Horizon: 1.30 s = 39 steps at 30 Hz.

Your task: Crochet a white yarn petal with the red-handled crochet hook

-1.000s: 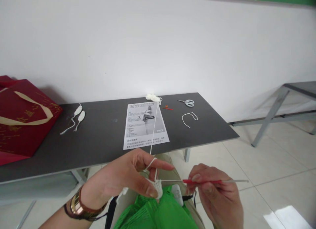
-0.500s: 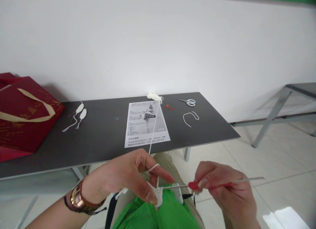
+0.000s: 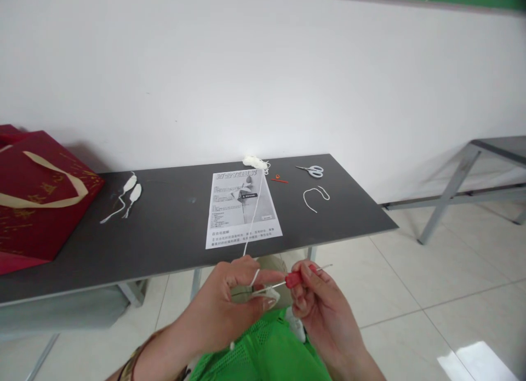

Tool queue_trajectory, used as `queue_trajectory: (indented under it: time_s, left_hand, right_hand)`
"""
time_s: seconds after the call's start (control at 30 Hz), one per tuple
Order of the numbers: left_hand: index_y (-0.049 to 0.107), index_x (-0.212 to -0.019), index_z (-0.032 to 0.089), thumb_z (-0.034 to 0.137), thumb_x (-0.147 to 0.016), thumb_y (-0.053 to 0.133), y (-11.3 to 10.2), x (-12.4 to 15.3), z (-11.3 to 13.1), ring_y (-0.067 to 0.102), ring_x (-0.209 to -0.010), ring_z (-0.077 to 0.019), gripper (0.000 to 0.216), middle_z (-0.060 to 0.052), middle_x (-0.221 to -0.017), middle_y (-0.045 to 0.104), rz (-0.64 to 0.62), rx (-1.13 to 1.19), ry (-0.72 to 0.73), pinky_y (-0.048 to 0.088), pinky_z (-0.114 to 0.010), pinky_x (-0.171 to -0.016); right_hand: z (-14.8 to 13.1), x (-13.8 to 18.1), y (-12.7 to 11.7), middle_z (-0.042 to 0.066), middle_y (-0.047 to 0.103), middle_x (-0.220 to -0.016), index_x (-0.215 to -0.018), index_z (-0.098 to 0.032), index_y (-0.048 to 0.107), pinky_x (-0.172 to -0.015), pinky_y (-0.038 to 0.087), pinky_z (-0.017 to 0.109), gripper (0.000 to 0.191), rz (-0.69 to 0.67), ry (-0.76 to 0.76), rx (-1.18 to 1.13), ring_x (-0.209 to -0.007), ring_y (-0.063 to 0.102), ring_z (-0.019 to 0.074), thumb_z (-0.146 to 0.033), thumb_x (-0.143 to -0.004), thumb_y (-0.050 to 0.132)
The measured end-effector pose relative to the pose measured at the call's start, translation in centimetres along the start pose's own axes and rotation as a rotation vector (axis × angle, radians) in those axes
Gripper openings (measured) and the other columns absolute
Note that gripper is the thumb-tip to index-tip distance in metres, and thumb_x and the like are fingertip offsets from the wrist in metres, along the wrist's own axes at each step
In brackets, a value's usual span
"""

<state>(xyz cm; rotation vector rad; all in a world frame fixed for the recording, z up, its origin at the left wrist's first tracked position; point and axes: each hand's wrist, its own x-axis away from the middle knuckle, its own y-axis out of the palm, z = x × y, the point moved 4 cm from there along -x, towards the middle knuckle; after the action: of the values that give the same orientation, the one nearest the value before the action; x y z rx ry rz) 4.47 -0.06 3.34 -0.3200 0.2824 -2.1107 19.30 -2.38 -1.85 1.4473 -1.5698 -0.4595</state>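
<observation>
My left hand [image 3: 230, 310] is closed, pinching a small white crochet piece [image 3: 269, 300] with white yarn [image 3: 253, 211] looped over its forefinger. The yarn runs up across the printed sheet [image 3: 242, 208] to a small white yarn ball [image 3: 255, 161] at the table's far edge. My right hand [image 3: 318, 310] is closed on a red-handled crochet hook [image 3: 296, 278]. The hook's metal shaft points left into the crochet piece. Both hands are close together above a green mesh bag [image 3: 267, 353] on my lap.
The dark table [image 3: 172, 227] carries scissors [image 3: 313, 170], a loose yarn strand [image 3: 314, 197], a small red hook [image 3: 279, 179], two white crocheted petals [image 3: 129, 192] and a red gift bag [image 3: 33, 197] at the left. A second table [image 3: 493, 161] stands at the right.
My right hand moved left and up towards my left hand, pushing the hook into the crochet piece. My left hand rose a little and turned its back towards me.
</observation>
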Motion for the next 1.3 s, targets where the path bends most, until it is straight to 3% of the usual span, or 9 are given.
queue_trajectory:
  time_s: [0.17,0.27,0.33,0.5,0.67,0.9,1.1,1.2,1.3]
  left_hand:
    - [0.075,-0.104,0.026,0.025,-0.078,0.069,0.7,-0.5,-1.8,0.059,-0.090,-0.0220,0.027,-0.004,-0.093,0.071,0.043,0.361,-0.109,0.039,-0.035,-0.086]
    - [0.073,-0.109,0.027,0.030,-0.069,0.078,0.2,-0.9,-2.7,0.058,-0.097,-0.0237,0.040,-0.005,-0.100,0.069,-0.188,0.575,-0.071,0.039,-0.035,-0.088]
    - [0.074,-0.108,0.027,0.040,-0.062,0.082,-0.7,-1.1,-3.3,0.058,-0.088,-0.0227,0.049,-0.006,-0.092,0.067,-0.362,0.641,-0.032,0.040,-0.034,-0.083]
    - [0.079,-0.069,0.019,0.049,-0.067,0.074,-3.1,-2.2,-4.0,0.054,-0.071,-0.0186,0.030,-0.009,-0.080,0.063,-0.497,0.515,-0.049,0.042,-0.032,-0.069]
    - [0.070,-0.063,0.018,0.034,-0.070,0.075,-4.1,-3.1,-3.2,0.052,-0.065,-0.0157,0.019,-0.003,-0.070,0.059,-0.643,0.246,-0.035,0.041,-0.028,-0.066]
    - [0.073,-0.074,0.019,0.025,-0.077,0.069,-5.0,-3.4,-3.4,0.051,-0.075,-0.0158,0.007,-0.002,-0.077,0.061,-0.482,0.132,0.009,0.038,-0.026,-0.075]
    - [0.070,-0.049,0.020,0.054,-0.073,0.068,-3.9,-2.4,-2.1,0.053,-0.083,-0.0219,0.041,-0.007,-0.081,0.059,-0.320,0.479,0.065,0.041,-0.033,-0.078]
    - [0.079,-0.084,0.029,0.057,-0.070,0.068,-2.3,-1.6,-1.1,0.054,-0.088,-0.0236,0.034,-0.007,-0.094,0.058,-0.257,0.632,0.108,0.042,-0.035,-0.080]
    - [0.062,-0.125,0.035,0.040,-0.069,0.078,-0.7,-0.3,-0.4,0.053,-0.103,-0.0254,0.058,-0.006,-0.106,0.061,-0.229,0.518,0.120,0.039,-0.036,-0.092]
  right_hand:
    - [0.5,-0.4,0.6,0.000,0.068,-0.054,-0.074,-0.012,0.071,-0.041,0.053,0.016,0.014,-0.030,-0.105,-0.005,-0.039,0.058,0.0072,-0.025,-0.075,0.076]
    - [0.9,-0.9,0.5,-0.002,0.064,-0.049,-0.069,-0.012,0.069,-0.037,0.048,0.013,0.016,-0.058,-0.067,-0.048,-0.036,0.055,0.0059,-0.025,-0.076,0.075]
    - [1.4,-1.2,0.4,-0.003,0.061,-0.047,-0.065,-0.012,0.067,-0.034,0.045,0.012,0.018,-0.083,-0.005,-0.081,-0.034,0.050,0.0045,-0.025,-0.075,0.075]
    - [2.6,-1.5,0.2,-0.004,0.057,-0.043,-0.066,-0.011,0.067,-0.032,0.039,0.010,0.019,-0.145,0.126,-0.105,-0.032,0.042,0.0025,-0.025,-0.076,0.072]
    - [2.5,-1.5,0.0,-0.004,0.054,-0.041,-0.065,-0.012,0.066,-0.032,0.035,0.010,0.020,-0.177,0.155,-0.054,-0.030,0.036,0.0018,-0.026,-0.078,0.071]
    - [2.5,-1.7,-0.3,-0.003,0.056,-0.041,-0.064,-0.011,0.065,-0.031,0.034,0.011,0.022,-0.165,0.176,-0.039,-0.029,0.038,0.0022,-0.027,-0.077,0.072]
    - [2.0,-1.9,-0.2,-0.004,0.054,-0.041,-0.065,-0.011,0.065,-0.032,0.035,0.010,0.020,-0.178,0.150,-0.057,-0.030,0.038,0.0019,-0.025,-0.079,0.071]
    - [1.9,-1.8,-0.3,-0.004,0.055,-0.042,-0.065,-0.012,0.064,-0.034,0.039,0.011,0.021,-0.177,0.134,-0.058,-0.032,0.042,0.0036,-0.025,-0.080,0.070]
    - [1.7,-1.6,-0.2,-0.004,0.057,-0.044,-0.064,-0.014,0.063,-0.035,0.042,0.013,0.021,-0.170,0.094,-0.070,-0.032,0.044,0.0043,-0.026,-0.080,0.069]
